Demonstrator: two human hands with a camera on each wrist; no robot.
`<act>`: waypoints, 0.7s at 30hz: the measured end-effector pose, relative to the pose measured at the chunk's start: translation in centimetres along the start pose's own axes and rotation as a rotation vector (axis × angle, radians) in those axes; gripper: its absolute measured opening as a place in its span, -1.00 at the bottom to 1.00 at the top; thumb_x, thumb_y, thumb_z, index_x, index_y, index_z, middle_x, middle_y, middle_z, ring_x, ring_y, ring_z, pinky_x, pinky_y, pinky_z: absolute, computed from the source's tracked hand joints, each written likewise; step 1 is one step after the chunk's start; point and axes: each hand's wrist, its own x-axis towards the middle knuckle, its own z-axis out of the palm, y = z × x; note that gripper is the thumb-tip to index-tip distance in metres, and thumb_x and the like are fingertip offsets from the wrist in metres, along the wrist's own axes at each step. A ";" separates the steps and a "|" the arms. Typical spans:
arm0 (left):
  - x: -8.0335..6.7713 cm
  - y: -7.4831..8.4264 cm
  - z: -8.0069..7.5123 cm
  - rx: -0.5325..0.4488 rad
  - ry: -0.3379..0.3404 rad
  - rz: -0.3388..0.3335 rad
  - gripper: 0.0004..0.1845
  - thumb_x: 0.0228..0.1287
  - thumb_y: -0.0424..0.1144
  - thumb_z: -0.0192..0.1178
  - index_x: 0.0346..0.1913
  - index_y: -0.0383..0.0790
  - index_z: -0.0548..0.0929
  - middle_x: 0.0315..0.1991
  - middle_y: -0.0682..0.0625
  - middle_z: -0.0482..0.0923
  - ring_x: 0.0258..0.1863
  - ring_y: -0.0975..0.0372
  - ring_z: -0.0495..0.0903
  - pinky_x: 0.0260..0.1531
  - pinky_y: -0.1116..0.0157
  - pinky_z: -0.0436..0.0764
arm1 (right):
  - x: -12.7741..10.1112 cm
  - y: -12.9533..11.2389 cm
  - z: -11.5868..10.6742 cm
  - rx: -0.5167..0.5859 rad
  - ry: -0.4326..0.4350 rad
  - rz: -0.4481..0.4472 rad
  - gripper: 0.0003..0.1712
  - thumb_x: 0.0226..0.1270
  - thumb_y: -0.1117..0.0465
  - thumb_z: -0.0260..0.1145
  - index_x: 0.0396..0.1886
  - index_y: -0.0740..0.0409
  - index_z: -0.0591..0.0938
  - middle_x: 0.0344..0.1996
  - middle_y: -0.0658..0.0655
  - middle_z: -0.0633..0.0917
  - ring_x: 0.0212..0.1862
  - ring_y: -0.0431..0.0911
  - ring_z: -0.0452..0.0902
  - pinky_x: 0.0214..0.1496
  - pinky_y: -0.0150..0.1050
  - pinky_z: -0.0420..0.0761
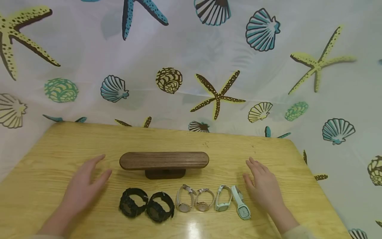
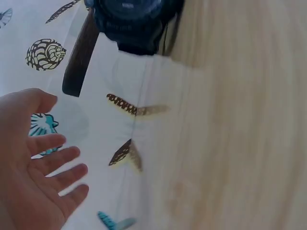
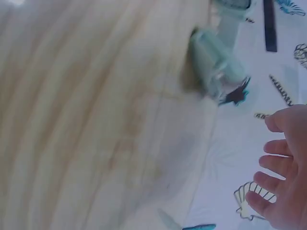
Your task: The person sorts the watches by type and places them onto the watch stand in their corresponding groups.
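My left hand (image 1: 85,186) is over the left side of the table, fingers relaxed, holding nothing. Just right of it lie two black wristwatches (image 1: 129,208) (image 1: 156,212), their straps curved into loops. In the left wrist view a black watch (image 2: 134,19) shows large at the top. A watch with a pale strap (image 1: 184,207) and a rose-gold one (image 1: 202,206) come in the middle of the row. Two mint-green watches (image 1: 222,206) (image 1: 243,211) end it; the last lies stretched out at an angle. Beside that one is my right hand (image 1: 264,186), empty, fingers loosely extended.
A dark wooden bar display stand (image 1: 164,160) on a short base stands behind the watches, between the hands. The light wooden table (image 1: 232,146) meets a white curtain (image 1: 179,43) printed with shells and starfish at its back and right edges.
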 end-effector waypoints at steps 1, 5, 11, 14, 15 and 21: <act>0.0 0.1 0.2 -0.068 0.001 -0.018 -0.37 0.43 -0.06 0.07 0.40 -0.36 0.23 0.30 -0.38 0.25 0.22 -0.30 0.23 0.16 -0.28 0.19 | 0.0 -0.5 -0.1 0.035 -0.005 -0.002 -0.46 0.38 0.10 0.24 0.27 0.27 0.46 0.28 0.21 0.44 0.25 0.19 0.34 0.15 0.21 0.42; 0.1 0.3 1.6 -0.294 0.043 -0.073 -0.44 0.42 -0.12 0.11 0.36 -0.33 0.32 0.27 -0.28 0.33 0.21 0.01 0.38 0.17 0.27 0.44 | 0.2 -2.5 -0.2 0.149 -0.024 -0.047 -0.54 0.33 0.16 0.30 0.18 0.24 0.54 0.25 0.17 0.48 0.23 0.15 0.35 0.15 0.22 0.41; 0.5 0.0 4.0 -0.709 0.126 -0.099 -0.54 0.38 -0.31 0.14 0.29 -0.36 0.40 0.20 -0.01 0.46 0.09 0.43 0.46 -0.02 0.60 0.44 | 0.5 -5.9 0.6 0.333 -0.076 -0.154 -0.58 0.29 0.24 0.34 0.14 0.18 0.58 0.24 0.08 0.49 0.22 0.03 0.36 0.21 0.09 0.41; 0.7 -0.2 4.7 -0.842 0.127 -0.097 -0.55 0.38 -0.35 0.14 0.29 -0.34 0.41 0.19 0.09 0.46 0.11 0.42 0.45 0.00 0.59 0.44 | 0.4 -7.7 1.3 0.408 -0.118 -0.209 -0.57 0.31 0.23 0.32 0.17 0.15 0.55 0.25 0.02 0.48 0.24 -0.02 0.34 0.25 0.03 0.39; 0.7 -0.3 4.8 -0.841 0.120 -0.089 -0.55 0.38 -0.35 0.13 0.30 -0.33 0.40 0.21 0.08 0.45 0.13 0.41 0.44 0.00 0.59 0.44 | 0.4 -8.3 1.6 0.431 -0.135 -0.231 -0.57 0.33 0.22 0.30 0.18 0.14 0.54 0.26 0.01 0.47 0.25 -0.04 0.33 0.27 0.01 0.38; 0.8 -0.2 4.9 -0.807 0.056 -0.022 -0.49 0.39 -0.36 0.11 0.36 -0.33 0.32 0.36 -0.10 0.30 0.26 0.36 0.33 0.09 0.54 0.40 | 1.2 -12.1 2.1 0.509 -0.279 -0.407 -0.54 0.40 0.15 0.23 0.25 0.12 0.48 0.28 0.03 0.45 0.30 -0.09 0.28 0.34 -0.08 0.30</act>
